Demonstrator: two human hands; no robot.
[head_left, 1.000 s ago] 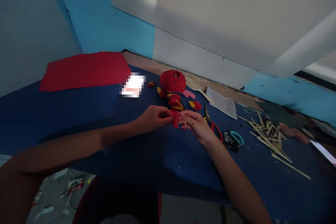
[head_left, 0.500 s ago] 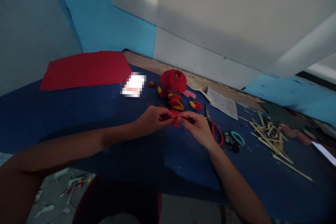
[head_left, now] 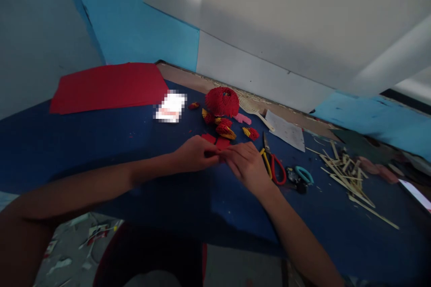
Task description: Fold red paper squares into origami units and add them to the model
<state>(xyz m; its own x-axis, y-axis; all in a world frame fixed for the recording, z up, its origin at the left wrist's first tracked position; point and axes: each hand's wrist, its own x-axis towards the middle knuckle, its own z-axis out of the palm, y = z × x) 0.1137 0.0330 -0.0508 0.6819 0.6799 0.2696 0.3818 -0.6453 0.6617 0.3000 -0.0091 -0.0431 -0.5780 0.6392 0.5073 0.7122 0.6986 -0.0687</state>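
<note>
My left hand [head_left: 195, 154] and my right hand [head_left: 247, 166] meet over the blue table, fingertips pinched together. Between them is a small piece of red paper [head_left: 219, 151], mostly hidden by the fingers. Just behind the fingertips lie more red paper pieces [head_left: 222, 143]. Beyond these sit several red-and-yellow folded paper pieces [head_left: 225, 132] and a large round red folded-paper form [head_left: 222, 102] with a hole in its top. Beside my right hand lie scissors [head_left: 278, 171] with one red and one yellow handle.
A big red sheet [head_left: 111, 87] lies at the left, near a blurred white item [head_left: 171, 106]. Farther right are a pale fly-swatter-like thing [head_left: 266, 122], a white paper [head_left: 286, 131], a teal ring-shaped item [head_left: 304, 175] and a heap of thin wooden sticks [head_left: 348, 175].
My hands have come closer together, and the right fingers now overlap the left fingertips. The red paper that hung below the fingers is now mostly covered. More of the scissors' yellow handle shows.
</note>
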